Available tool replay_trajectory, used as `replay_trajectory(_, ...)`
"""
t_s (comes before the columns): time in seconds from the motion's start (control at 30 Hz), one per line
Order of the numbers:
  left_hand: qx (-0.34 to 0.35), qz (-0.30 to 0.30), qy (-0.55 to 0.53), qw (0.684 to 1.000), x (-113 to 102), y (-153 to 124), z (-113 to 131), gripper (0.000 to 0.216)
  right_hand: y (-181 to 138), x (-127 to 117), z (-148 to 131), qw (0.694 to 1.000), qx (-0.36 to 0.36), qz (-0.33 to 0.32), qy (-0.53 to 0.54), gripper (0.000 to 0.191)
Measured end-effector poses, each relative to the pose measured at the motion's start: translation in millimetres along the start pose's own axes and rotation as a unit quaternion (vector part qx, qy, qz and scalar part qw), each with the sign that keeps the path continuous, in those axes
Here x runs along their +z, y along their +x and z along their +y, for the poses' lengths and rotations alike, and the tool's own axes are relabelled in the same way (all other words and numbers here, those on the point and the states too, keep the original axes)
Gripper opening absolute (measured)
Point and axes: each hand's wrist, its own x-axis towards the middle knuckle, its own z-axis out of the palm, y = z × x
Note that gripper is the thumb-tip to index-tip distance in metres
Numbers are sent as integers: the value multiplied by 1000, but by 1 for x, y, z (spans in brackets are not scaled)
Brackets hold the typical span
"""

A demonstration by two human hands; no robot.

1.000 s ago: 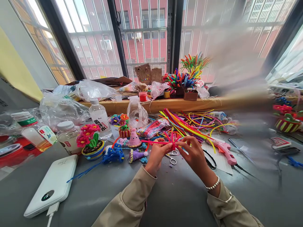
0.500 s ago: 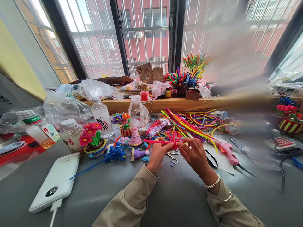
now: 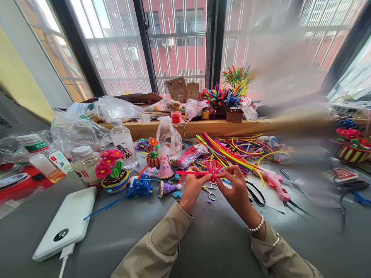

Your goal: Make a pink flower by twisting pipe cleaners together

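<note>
Both my hands are raised over the grey table [image 3: 203,239] and pinch a pink pipe-cleaner star [image 3: 213,170], a bundle of stems twisted at its middle. My left hand [image 3: 193,189] grips it from the left with closed fingers. From the right, my right hand [image 3: 236,189], a pearl bracelet on its wrist, pinches the twisted centre. One pink stem sticks out leftward. Small scissors [image 3: 211,192] lie on the table just under my hands.
A heap of loose coloured pipe cleaners [image 3: 232,150] lies behind my hands. A pink glue gun [image 3: 275,183] and black scissors [image 3: 256,195] sit to the right. Left are a pipe-cleaner flower pot [image 3: 113,172], small cone figures [image 3: 165,170], water bottle [image 3: 123,143], white power bank [image 3: 68,222].
My hands stay on the pink star and have lifted slightly, with small finger shifts at its centre. The view has drifted a little.
</note>
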Motion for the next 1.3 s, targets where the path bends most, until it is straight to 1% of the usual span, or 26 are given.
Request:
replay_trajectory(0.07, 30, -9, 23, 999, 0, 0, 0, 27, 2, 0, -1, 994, 78, -22, 70, 9)
replay_trajectory(0.1, 44, -14, 34, 998, 0, 0, 0, 26, 3, -1, -1, 986, 120, -38, 106, 10)
replay_trajectory(0.17, 68, -29, 52, 996, 0, -1, 1, 25, 5, -2, 0, 957, 208, -68, 190, 13)
replay_trajectory(0.23, 91, -46, 68, 992, 1, -4, 3, 25, 5, -2, 1, 906, 296, -95, 288, 15)
replay_trajectory(0.3, 106, -64, 77, 989, 2, -6, 5, 27, 6, -2, 0, 832, 382, -118, 384, 14)
replay_trajectory(0.37, 108, -73, 76, 989, 2, -6, 5, 32, 6, -2, 0, 762, 446, -138, 448, 13)
replay_trajectory(0.4, 103, -75, 72, 989, 2, -6, 5, 35, 6, -3, -1, 737, 466, -146, 466, 12)
replay_trajectory(0.43, 94, -75, 65, 991, 1, -6, 5, 36, 7, -3, -1, 723, 476, -152, 477, 12)
replay_trajectory(0.47, 82, -74, 58, 992, 1, -5, 5, 37, 7, -4, -1, 719, 477, -159, 480, 12)
replay_trajectory(0.53, 54, -65, 40, 996, 0, -3, 5, 38, 8, -7, 0, 736, 459, -175, 466, 14)
replay_trajectory(0.57, 41, -60, 32, 997, -1, -2, 5, 38, 9, -8, 1, 754, 443, -182, 450, 16)
replay_trajectory(0.63, 18, -50, 21, 998, -1, -2, 6, 40, 10, -9, 2, 802, 398, -193, 401, 20)
replay_trajectory(0.73, 0, -55, 23, 998, -1, -2, 7, 40, 11, -9, 1, 869, 330, -184, 321, 23)
replay_trajectory(0.8, -10, -63, 23, 998, -1, -2, 7, 40, 10, -7, 0, 897, 297, -169, 282, 24)
replay_trajectory(0.87, -26, -70, 25, 997, -2, -1, 6, 41, 9, -5, 1, 915, 273, -155, 255, 24)
replay_trajectory(0.93, -35, -70, 30, 996, -2, 1, 4, 42, 7, -3, 2, 926, 256, -146, 236, 24)
replay_trajectory(1.03, -31, -58, 47, 997, -3, 1, 2, 44, 5, -1, 5, 931, 246, -150, 222, 25)
replay_trajectory(1.17, -22, -53, 68, 996, -3, 1, 4, 41, 5, -1, 6, 927, 254, -163, 224, 26)
replay_trajectory(1.3, -14, -51, 65, 996, -4, 1, 4, 41, 5, -3, 4, 921, 259, -172, 236, 25)
